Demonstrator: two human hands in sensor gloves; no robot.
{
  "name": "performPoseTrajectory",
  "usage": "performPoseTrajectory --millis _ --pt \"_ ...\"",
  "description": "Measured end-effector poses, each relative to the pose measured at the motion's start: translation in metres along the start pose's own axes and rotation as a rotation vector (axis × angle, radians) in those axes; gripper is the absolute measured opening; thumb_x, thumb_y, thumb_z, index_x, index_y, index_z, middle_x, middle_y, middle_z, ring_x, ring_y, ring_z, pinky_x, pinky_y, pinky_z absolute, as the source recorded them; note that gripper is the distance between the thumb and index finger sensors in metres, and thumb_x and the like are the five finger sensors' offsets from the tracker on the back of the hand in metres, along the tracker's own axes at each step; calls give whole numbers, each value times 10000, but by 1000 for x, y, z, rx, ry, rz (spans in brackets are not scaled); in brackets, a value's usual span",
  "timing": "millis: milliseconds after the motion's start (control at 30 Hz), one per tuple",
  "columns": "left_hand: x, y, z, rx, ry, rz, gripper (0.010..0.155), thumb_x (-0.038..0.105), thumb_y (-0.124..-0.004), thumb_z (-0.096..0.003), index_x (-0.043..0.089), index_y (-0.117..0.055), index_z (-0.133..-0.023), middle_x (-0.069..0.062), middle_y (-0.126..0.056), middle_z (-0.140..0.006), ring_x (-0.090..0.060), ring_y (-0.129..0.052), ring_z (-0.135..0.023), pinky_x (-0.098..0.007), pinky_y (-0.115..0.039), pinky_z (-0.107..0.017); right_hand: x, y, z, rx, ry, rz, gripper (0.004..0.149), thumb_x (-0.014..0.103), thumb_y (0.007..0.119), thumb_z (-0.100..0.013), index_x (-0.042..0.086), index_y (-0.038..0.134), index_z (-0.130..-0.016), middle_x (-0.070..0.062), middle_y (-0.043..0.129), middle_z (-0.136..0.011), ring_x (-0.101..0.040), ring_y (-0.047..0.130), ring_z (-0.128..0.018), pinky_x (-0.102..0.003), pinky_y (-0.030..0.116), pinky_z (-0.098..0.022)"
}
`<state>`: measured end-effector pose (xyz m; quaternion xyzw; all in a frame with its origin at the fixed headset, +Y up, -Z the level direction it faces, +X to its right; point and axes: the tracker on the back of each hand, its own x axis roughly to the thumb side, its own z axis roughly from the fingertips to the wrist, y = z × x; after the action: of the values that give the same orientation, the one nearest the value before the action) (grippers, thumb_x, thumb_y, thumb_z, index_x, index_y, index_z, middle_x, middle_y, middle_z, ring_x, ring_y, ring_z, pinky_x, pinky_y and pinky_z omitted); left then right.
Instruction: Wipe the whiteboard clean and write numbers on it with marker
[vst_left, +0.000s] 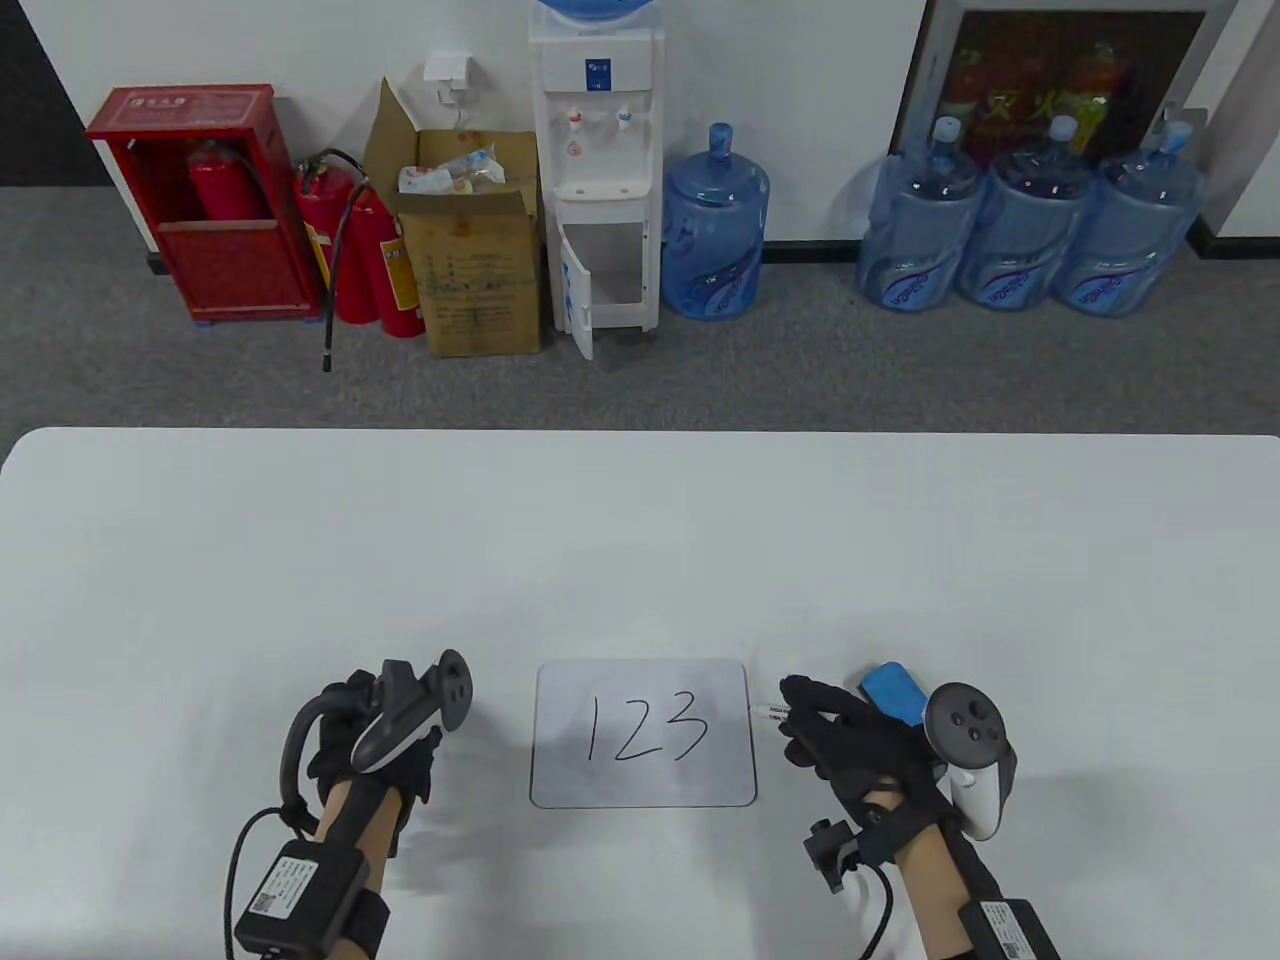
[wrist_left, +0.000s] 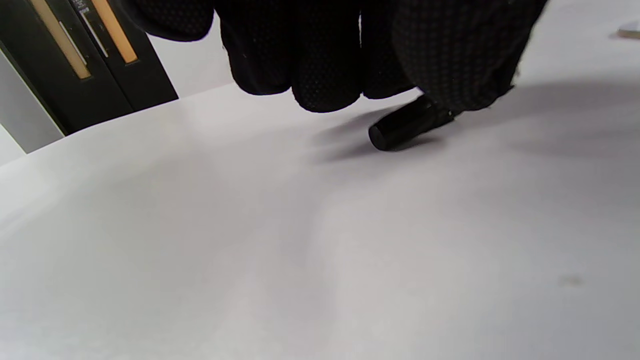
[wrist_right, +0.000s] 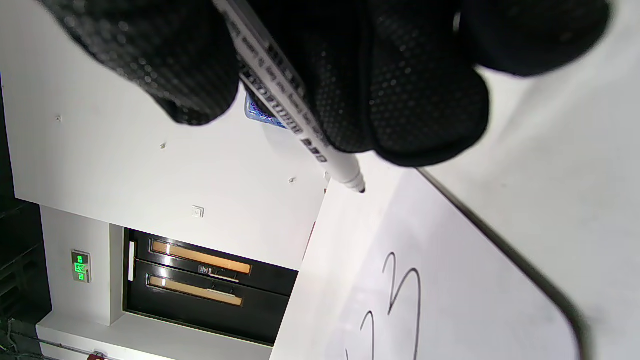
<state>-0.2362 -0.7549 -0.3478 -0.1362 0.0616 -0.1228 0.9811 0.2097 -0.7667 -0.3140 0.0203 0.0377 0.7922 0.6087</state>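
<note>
Right hand (vst_left: 850, 745): I see it clamped on the marker (wrist_right: 295, 107), thumb and fingers pinching the barrel; the bare tip points toward the right edge of the whiteboard (vst_left: 643, 733) and hangs just off it, not touching, I judge because the writing is finished.

Marker: uncapped, held slanted like a pen; in the right wrist view the tip is above the board's edge, near the "3".

Left hand (vst_left: 375, 735): it sits on the tabletop (vst_left: 640, 540), left of the board and apart from it; the fingers (wrist_left: 325, 75) curl down over a small black cylinder (wrist_left: 407, 125), which I take for the marker's cap; whether they really grip it or only touch it I cannot tell; I think it is kept here so the cap is ready for closing.

Whiteboard: flat on the tabletop between both hands, "123" written in black, the rest of the surface clean; so I judge wiping and writing are both done.

Blue eraser (vst_left: 895, 690): just behind the right hand, partly hidden by it; put aside but near, I suppose for easy reach.

Next, my judgement: bring cap and marker together, then lay the marker down; the risk is a stray mark if the tip touches the board.
</note>
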Motion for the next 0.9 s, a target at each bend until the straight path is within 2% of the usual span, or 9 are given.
performPoseTrajectory --millis 67,267,400,467,533,633,733,900 --pt "4 -5 -3 -29 -4 -10 537 468 -824 -438 373 -772 -964 5 -848 -1032 -326 -805 -932 -601 -576 -744 0 0 0 2 -3 3 560 406 839 -457 85 816 -914 -207 857 -782 -350 963 -543 -546 741 -370" --pt "7 -9 -5 20 1 6 489 419 -811 -440 323 -782 -918 -1 -888 -963 -329 -848 -873 -603 -608 -721 -1 1 0 6 -1 6 560 408 838 -456 87 816 -915 -205 858 -784 -349 963 -545 -547 741 -374" --pt "8 -11 -5 6 3 5 495 403 -769 -453 309 -748 -938 -9 -861 -970 -337 -827 -880 -599 -603 -719 -1 1 0 13 1 -19 561 415 834 -457 91 816 -914 -198 861 -783 -340 967 -544 -540 748 -372" --pt "8 -6 -2 3 -10 31 489 402 -716 -468 312 -740 -948 -14 -863 -991 -338 -842 -900 -607 -625 -707 -2 2 1 15 0 -45 566 429 830 -456 92 820 -910 -190 876 -772 -327 978 -537 -531 760 -365" --pt "11 5 6 55 -39 110 496 383 -705 -473 288 -711 -959 -36 -865 -1010 -348 -863 -908 -619 -640 -694 -2 2 0 9 -18 -80 591 470 824 -445 73 842 -882 -182 913 -727 -310 1002 -491 -521 776 -340" --pt "24 33 23 125 -130 245 498 380 -702 -475 280 -693 -963 -15 -959 -911 -308 -963 -811 -607 -693 -665 -2 3 0 8 -28 -156 603 494 821 -439 72 852 -868 -168 935 -704 -286 1018 -466 -505 791 -325" --pt "47 56 42 99 -282 422 499 389 -714 -483 302 -686 -973 -1 -941 -891 -293 -938 -775 -612 -651 -690 -3 8 0 38 -19 -247 602 505 813 -446 85 846 -874 -153 936 -712 -274 1016 -480 -497 795 -334" --pt "87 66 62 136 -465 620 497 361 -734 -489 340 -702 -985 18 -907 -931 -284 -903 -826 -614 -627 -715 -3 19 3 84 -10 -379 611 538 792 -450 103 844 -877 -127 943 -715 -254 1015 -497 -484 801 -346"
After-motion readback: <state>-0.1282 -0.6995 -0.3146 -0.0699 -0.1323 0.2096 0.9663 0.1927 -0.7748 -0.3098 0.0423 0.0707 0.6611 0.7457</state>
